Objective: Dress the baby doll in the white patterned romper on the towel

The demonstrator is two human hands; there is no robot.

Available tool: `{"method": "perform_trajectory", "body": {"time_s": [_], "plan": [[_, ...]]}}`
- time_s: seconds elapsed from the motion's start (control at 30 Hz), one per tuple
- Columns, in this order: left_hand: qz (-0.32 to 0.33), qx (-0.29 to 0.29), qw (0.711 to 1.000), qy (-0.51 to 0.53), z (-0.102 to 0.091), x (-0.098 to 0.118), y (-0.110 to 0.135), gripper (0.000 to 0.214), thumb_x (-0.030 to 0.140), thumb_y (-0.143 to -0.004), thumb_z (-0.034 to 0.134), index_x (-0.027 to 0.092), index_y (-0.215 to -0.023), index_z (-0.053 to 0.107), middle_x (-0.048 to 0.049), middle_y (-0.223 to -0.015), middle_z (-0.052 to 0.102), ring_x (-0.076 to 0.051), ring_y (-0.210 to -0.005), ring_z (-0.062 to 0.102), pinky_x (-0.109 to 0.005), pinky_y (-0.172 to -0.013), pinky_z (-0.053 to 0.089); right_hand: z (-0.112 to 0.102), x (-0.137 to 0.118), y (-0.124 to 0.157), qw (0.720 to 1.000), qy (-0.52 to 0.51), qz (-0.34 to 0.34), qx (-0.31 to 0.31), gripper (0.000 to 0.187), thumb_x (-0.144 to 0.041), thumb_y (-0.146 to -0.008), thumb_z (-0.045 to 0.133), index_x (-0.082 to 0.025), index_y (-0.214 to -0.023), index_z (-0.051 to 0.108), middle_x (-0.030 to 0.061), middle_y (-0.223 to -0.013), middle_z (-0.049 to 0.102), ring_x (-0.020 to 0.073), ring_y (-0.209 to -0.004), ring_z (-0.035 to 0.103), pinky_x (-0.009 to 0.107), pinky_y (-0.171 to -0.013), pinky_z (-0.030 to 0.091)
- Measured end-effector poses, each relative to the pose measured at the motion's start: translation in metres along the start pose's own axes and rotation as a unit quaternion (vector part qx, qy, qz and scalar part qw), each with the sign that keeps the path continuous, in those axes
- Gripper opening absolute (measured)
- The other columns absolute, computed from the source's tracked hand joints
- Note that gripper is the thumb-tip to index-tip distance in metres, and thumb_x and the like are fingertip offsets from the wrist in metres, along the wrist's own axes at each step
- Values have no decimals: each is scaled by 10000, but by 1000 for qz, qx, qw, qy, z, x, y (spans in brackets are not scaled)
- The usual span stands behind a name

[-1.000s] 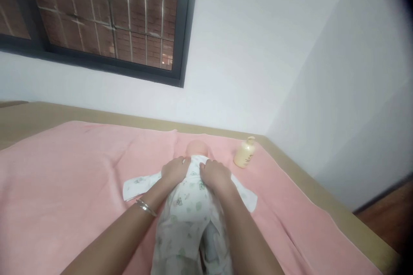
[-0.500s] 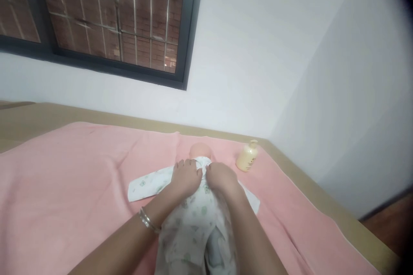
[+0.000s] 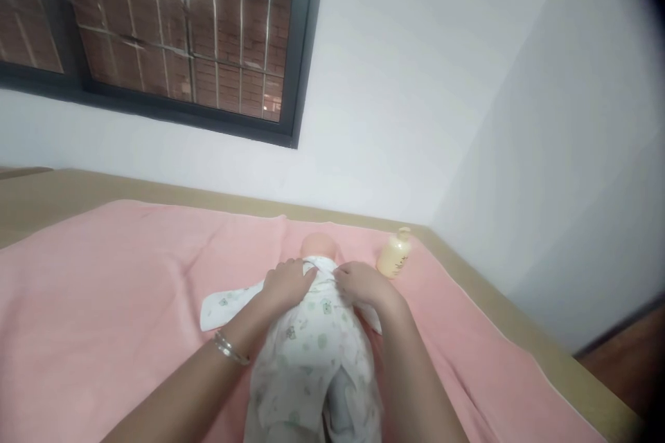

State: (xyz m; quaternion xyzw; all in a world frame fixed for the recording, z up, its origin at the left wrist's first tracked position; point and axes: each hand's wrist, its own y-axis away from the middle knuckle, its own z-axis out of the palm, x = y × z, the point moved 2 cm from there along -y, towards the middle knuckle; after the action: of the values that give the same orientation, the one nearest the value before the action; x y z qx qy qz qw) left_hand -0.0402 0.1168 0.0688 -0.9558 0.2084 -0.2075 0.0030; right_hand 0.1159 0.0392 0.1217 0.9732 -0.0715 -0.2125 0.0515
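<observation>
What looks like a baby doll lies on a pink blanket, its smooth bald head (image 3: 318, 245) pointing away from me. It wears a white baby outfit (image 3: 316, 339) with small green and grey prints, and one long sleeve (image 3: 228, 306) stretches out to the left. My left hand (image 3: 285, 285) grips the cloth at the left of the neckline, thumb on the front. On the other side, my right hand (image 3: 364, 284) pinches the cloth below the neck with bent fingers. The right sleeve is partly hidden behind my right wrist.
The pink blanket (image 3: 129, 277) covers a yellowish padded surface (image 3: 104, 183). A pale yellow pump bottle (image 3: 393, 256) stands beyond my right hand. White walls meet at the back right corner, with a dark-framed window (image 3: 291, 83) at upper left.
My hands have moved apart sideways, spreading and flattening the cloth at the neckline. More of the outfit's chest shows between my arms, and less of the right sleeve is visible.
</observation>
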Motion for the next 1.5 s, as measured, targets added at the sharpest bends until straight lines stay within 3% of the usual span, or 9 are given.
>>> {"method": "perform_trajectory", "body": {"time_s": [0.17,0.37,0.47,0.6,0.7,0.97,1.07,1.3,1.5], "plan": [[-18,-4,999,-28,2,5,3,541,536,-875,185,189,-1077,548,-119,-1083,590,-282,-969,544,-390,-780,398,22,13,-30,999,-33,-7,36,454,-416,-893,272,-151,-940,637,125,-1036,632,216,-885,586,287,-736,398],[56,22,989,-133,0,22,15,360,299,-870,276,117,-1000,557,-165,-1010,585,-274,-921,555,-372,-752,401,39,25,-50,997,-58,12,49,618,-504,-911,169,-108,-1004,634,164,-1041,627,229,-913,588,301,-747,408],[43,20,997,-68,3,11,6,429,369,-893,225,139,-1045,554,-151,-1040,591,-272,-942,559,-372,-763,411,34,12,-39,998,29,-10,59,567,-394,-934,160,-101,-983,643,168,-1017,635,230,-906,590,309,-749,404],[4,-22,998,50,5,-10,-10,575,510,-899,120,187,-1048,571,-115,-1096,604,-255,-982,565,-354,-790,417,27,-13,-19,989,132,-38,55,416,-274,-910,274,-124,-898,662,143,-922,657,228,-837,599,296,-689,408],[-1,-31,998,62,4,-12,-11,605,529,-897,98,194,-1084,566,-114,-1120,602,-252,-993,566,-356,-795,414,28,-20,-16,986,154,-46,51,359,-219,-883,320,-122,-868,665,141,-896,660,227,-815,603,289,-669,408],[44,-8,991,-124,-6,19,15,432,375,-891,228,140,-1070,542,-164,-1042,586,-283,-900,575,-389,-728,412,44,11,-53,993,79,-6,88,547,-295,-946,141,-63,-1034,628,190,-1053,626,233,-966,589,309,-790,405],[36,-11,994,-104,-7,15,13,429,385,-891,225,156,-1058,547,-148,-1036,589,-279,-897,575,-387,-719,417,45,10,-53,993,81,-12,89,555,-300,-948,130,-70,-1031,629,183,-1048,628,230,-973,585,307,-802,401],[13,-28,999,36,7,-11,-12,613,579,-874,115,210,-1117,540,-110,-1121,598,-261,-997,561,-366,-784,416,29,-11,-20,995,72,-3,72,408,-318,-896,285,-120,-977,632,157,-1019,634,217,-866,600,289,-713,417],[28,-11,999,-17,6,-3,-4,556,531,-879,160,188,-1084,546,-127,-1087,601,-269,-985,553,-383,-800,395,36,1,-38,995,20,40,88,463,-409,-891,274,-134,-1022,623,152,-1069,620,224,-945,583,296,-757,409]]}}
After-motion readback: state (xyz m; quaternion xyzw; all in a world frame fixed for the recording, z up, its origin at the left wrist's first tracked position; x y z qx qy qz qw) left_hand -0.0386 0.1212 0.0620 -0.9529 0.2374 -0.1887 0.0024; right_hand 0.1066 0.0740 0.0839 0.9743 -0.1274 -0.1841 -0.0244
